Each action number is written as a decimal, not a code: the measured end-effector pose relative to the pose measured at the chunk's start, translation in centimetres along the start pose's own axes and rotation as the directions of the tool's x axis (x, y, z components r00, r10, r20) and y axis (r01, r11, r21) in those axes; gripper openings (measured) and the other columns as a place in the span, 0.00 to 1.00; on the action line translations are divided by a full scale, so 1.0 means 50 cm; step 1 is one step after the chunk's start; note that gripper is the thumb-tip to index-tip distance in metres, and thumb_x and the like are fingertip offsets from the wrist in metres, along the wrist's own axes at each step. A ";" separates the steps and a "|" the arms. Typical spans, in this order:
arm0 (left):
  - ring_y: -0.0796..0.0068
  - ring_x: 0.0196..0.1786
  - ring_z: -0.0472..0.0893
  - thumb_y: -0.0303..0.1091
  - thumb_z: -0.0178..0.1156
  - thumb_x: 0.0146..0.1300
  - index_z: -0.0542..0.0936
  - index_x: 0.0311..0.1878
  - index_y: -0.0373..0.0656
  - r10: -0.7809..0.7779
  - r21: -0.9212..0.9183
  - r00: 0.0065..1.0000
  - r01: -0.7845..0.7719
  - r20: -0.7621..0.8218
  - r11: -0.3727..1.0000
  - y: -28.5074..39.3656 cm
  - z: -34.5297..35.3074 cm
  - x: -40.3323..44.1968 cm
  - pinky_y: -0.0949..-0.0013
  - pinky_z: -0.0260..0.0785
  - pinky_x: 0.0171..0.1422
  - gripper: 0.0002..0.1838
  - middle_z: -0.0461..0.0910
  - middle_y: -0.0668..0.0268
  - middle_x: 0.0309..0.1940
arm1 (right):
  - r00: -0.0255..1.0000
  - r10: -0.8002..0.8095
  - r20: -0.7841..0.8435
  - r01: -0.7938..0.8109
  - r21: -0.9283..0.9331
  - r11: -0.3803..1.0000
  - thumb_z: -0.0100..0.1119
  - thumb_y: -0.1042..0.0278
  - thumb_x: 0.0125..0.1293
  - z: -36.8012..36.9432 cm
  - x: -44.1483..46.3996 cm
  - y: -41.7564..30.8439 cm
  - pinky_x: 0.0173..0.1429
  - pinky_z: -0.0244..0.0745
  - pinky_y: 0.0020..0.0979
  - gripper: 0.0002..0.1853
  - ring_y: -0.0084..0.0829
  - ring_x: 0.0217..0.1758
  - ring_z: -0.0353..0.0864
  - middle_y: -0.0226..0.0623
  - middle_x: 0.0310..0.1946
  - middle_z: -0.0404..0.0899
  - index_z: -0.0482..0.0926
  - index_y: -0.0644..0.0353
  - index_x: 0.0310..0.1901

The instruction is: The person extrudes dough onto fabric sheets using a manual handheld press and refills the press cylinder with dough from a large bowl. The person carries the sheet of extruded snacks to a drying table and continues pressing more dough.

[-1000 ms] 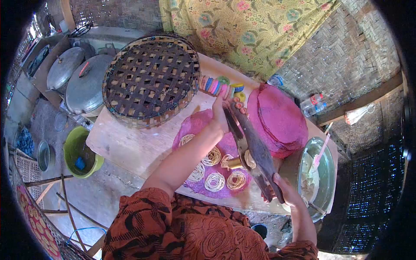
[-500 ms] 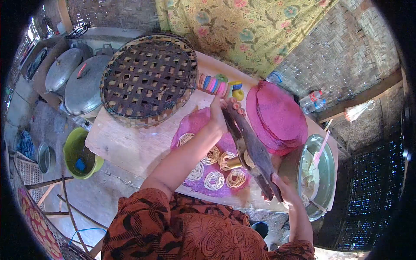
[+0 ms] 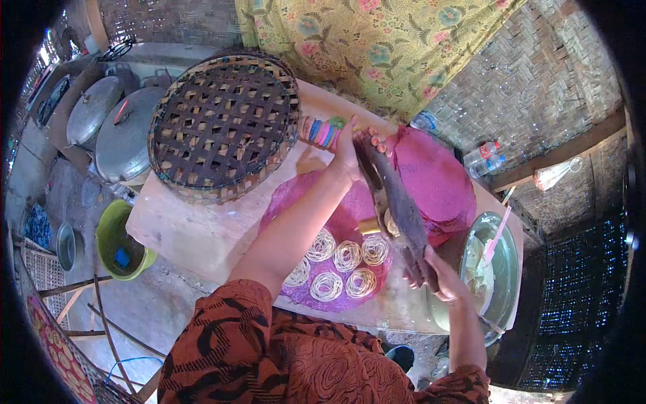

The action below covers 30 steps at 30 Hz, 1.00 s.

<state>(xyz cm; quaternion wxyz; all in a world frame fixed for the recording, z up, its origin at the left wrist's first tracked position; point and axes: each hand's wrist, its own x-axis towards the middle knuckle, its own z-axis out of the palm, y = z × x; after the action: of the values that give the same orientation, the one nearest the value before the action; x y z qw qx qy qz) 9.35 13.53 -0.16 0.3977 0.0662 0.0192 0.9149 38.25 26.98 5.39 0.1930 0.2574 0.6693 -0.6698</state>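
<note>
A long dark wooden lever press [image 3: 406, 214] with a brass cylinder [image 3: 369, 225] slants over the table. At its upper end my left hand [image 3: 346, 153] is wrapped round the wood, fingers showing on the far side. My right hand [image 3: 441, 275] grips the lower end. Under and beside the press, several coils of pale noodle strands [image 3: 326, 286] lie on a pink round mesh mat [image 3: 309, 195]; my left forearm covers part of the mat. The cylinder is just above a coil [image 3: 375, 249] near the mat's right side.
Stacked pink round mats [image 3: 441, 178] lie at right. Below them stands a basin [image 3: 515, 262] of pale dough with a pink-handled utensil [image 3: 496, 236]. A woven tray [image 3: 225, 124] and coloured rings [image 3: 323, 131] sit at the back. A green tub [image 3: 111, 229] stands on the floor.
Both hands have carried the press up and slightly right over the mat. The cylinder has left the coil it was over, and another coil shows beside the press. The camera view has shifted slightly.
</note>
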 end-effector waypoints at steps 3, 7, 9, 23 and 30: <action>0.70 0.23 0.70 0.57 0.46 0.64 0.69 0.24 0.51 0.013 -0.075 1.000 -0.014 -0.019 0.997 -0.021 -0.016 0.042 0.62 0.67 0.36 0.22 0.66 0.72 0.16 | 0.991 0.042 -0.131 -0.059 -0.126 0.990 0.37 0.33 0.69 -0.039 0.020 -0.034 0.35 0.77 0.30 0.35 0.29 0.29 0.80 0.39 0.30 0.80 0.73 0.63 0.47; 0.71 0.22 0.70 0.57 0.46 0.64 0.68 0.24 0.51 0.085 -0.081 0.990 -0.094 -0.111 0.992 -0.057 -0.098 0.092 0.62 0.67 0.33 0.22 0.65 0.73 0.16 | 0.970 0.085 -0.229 -0.125 -0.167 0.978 0.41 0.30 0.66 -0.053 0.053 -0.048 0.24 0.70 0.28 0.35 0.26 0.19 0.75 0.36 0.17 0.74 0.76 0.62 0.30; 0.72 0.21 0.69 0.58 0.47 0.64 0.68 0.24 0.51 0.108 -0.074 0.991 -0.114 -0.078 0.991 -0.052 -0.107 0.101 0.62 0.67 0.33 0.22 0.65 0.73 0.15 | 0.968 0.017 -0.250 -0.089 -0.278 0.956 0.42 0.31 0.66 -0.065 0.075 -0.047 0.23 0.69 0.28 0.34 0.25 0.18 0.74 0.35 0.17 0.74 0.75 0.61 0.29; 0.74 0.20 0.66 0.54 0.42 0.67 0.66 0.24 0.51 0.097 -0.095 0.988 -0.109 -0.116 0.990 -0.053 -0.050 0.109 0.65 0.63 0.32 0.21 0.62 0.75 0.14 | 0.962 -0.031 -0.271 -0.057 -0.311 0.949 0.45 0.36 0.68 -0.072 0.042 -0.093 0.19 0.64 0.25 0.30 0.22 0.16 0.70 0.32 0.16 0.72 0.74 0.61 0.30; 0.75 0.18 0.64 0.54 0.41 0.66 0.64 0.23 0.52 0.101 -0.019 0.984 -0.105 -0.144 0.994 -0.015 -0.039 0.081 0.66 0.62 0.31 0.20 0.60 0.75 0.13 | 0.974 -0.014 -0.227 -0.035 -0.209 0.977 0.46 0.37 0.68 -0.044 0.054 -0.078 0.18 0.63 0.26 0.30 0.23 0.14 0.70 0.33 0.14 0.71 0.74 0.62 0.27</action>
<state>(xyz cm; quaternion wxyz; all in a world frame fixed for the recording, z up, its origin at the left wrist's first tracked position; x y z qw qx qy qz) 6.90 17.05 -1.72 0.3483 -0.0039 0.0320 0.9368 33.93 29.54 6.93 0.1451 0.3138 0.7530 -0.5599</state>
